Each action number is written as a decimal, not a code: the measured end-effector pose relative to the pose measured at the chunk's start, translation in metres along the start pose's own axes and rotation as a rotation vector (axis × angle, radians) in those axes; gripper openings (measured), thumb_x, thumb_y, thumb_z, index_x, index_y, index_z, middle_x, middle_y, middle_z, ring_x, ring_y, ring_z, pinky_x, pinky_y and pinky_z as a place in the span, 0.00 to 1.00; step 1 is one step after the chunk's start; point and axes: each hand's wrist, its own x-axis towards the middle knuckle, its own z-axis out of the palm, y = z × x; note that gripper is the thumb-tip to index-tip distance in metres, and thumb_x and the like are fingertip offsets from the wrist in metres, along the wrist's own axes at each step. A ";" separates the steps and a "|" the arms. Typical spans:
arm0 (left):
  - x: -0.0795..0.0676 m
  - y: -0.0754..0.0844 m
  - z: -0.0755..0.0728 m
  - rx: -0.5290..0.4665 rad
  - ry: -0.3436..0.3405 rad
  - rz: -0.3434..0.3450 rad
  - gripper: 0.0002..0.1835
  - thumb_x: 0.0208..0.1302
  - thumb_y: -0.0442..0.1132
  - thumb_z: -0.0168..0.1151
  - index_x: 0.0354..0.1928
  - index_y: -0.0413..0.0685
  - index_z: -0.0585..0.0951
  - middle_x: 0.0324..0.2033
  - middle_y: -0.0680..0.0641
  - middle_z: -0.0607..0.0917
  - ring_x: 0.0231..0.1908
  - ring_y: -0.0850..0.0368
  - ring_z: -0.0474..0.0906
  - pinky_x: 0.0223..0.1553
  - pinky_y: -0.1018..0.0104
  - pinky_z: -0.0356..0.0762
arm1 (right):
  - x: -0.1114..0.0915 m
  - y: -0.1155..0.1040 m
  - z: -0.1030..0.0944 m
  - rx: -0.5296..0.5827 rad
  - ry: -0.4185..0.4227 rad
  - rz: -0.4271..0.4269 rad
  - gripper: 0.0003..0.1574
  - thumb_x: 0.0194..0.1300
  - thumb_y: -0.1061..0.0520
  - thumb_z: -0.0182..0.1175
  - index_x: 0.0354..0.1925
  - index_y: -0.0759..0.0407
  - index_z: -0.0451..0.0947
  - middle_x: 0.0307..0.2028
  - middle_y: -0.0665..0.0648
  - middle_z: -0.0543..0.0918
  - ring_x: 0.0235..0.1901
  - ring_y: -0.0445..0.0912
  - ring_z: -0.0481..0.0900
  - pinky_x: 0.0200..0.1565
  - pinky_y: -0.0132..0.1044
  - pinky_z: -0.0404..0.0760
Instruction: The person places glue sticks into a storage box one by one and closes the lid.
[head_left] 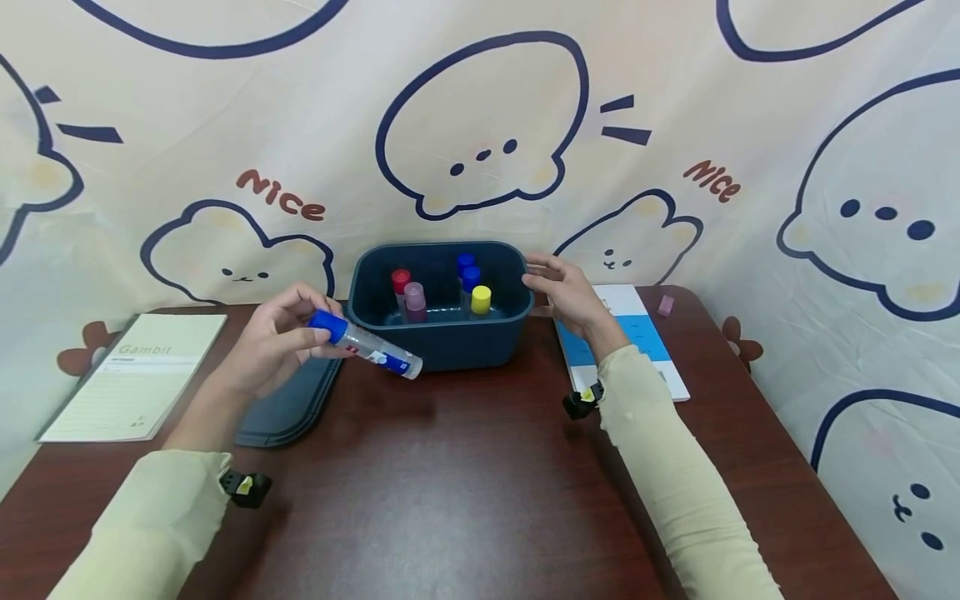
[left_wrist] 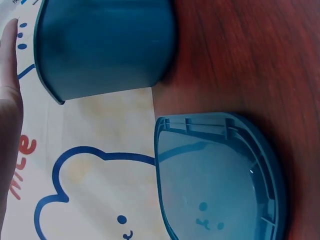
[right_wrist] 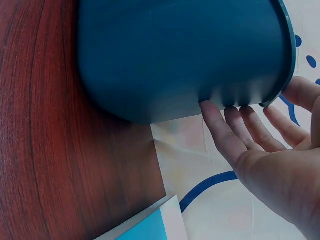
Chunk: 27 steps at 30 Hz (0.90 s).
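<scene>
My left hand point(head_left: 273, 346) pinches a clear glue stick point(head_left: 367, 343) by its blue cap, the tube slanting down to the right in front of the dark blue bin point(head_left: 442, 343). Inside the bin stand several similar sticks: a red-capped stick point(head_left: 401, 283), a pink stick point(head_left: 415, 304), a yellow-capped stick point(head_left: 481, 302) and blue-capped ones. My right hand point(head_left: 566, 296) touches the bin's right side. In the right wrist view, its extended fingers point(right_wrist: 222, 131) meet the outer wall near the rim. In the left wrist view, the held stick is out of frame.
A blue lid point(left_wrist: 215, 185) lies left of the bin, partly beneath my left hand in the head view. Farther left lies a pale notebook point(head_left: 138, 375). A blue-and-white booklet point(head_left: 660, 358) and a small pink block point(head_left: 665, 306) lie on the right. A printed curtain point(head_left: 480, 108) hangs behind.
</scene>
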 end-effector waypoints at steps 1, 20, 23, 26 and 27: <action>0.001 0.001 0.001 -0.003 0.013 0.009 0.12 0.68 0.20 0.50 0.45 0.40 0.77 0.45 0.39 0.79 0.45 0.50 0.80 0.43 0.54 0.87 | 0.000 0.000 0.000 0.000 0.000 -0.001 0.30 0.77 0.58 0.55 0.74 0.58 0.64 0.68 0.62 0.71 0.65 0.61 0.72 0.52 0.52 0.84; 0.015 0.010 0.017 -0.118 0.217 0.138 0.10 0.71 0.22 0.53 0.51 0.36 0.76 0.45 0.41 0.79 0.45 0.51 0.82 0.48 0.53 0.84 | -0.001 -0.001 0.001 0.004 0.002 0.009 0.30 0.77 0.59 0.55 0.73 0.57 0.65 0.68 0.62 0.72 0.63 0.59 0.74 0.51 0.51 0.85; 0.017 0.009 0.019 -0.130 0.249 0.119 0.11 0.71 0.23 0.55 0.52 0.35 0.75 0.46 0.41 0.78 0.47 0.50 0.81 0.49 0.53 0.83 | -0.001 0.000 0.001 0.000 0.001 0.008 0.30 0.77 0.59 0.55 0.73 0.58 0.65 0.68 0.63 0.72 0.63 0.60 0.74 0.52 0.52 0.84; 0.020 0.008 0.021 -0.135 0.266 0.093 0.12 0.70 0.24 0.57 0.54 0.37 0.75 0.48 0.40 0.76 0.49 0.50 0.80 0.50 0.54 0.82 | -0.001 0.000 0.000 -0.006 0.005 0.006 0.29 0.77 0.59 0.55 0.73 0.58 0.65 0.67 0.63 0.72 0.62 0.60 0.75 0.51 0.53 0.84; 0.021 0.007 0.021 -0.136 0.269 0.086 0.13 0.70 0.24 0.58 0.54 0.37 0.75 0.49 0.39 0.75 0.50 0.49 0.79 0.50 0.54 0.82 | 0.000 0.000 0.000 -0.008 0.006 0.006 0.29 0.77 0.59 0.55 0.73 0.58 0.65 0.67 0.63 0.72 0.62 0.60 0.75 0.52 0.53 0.84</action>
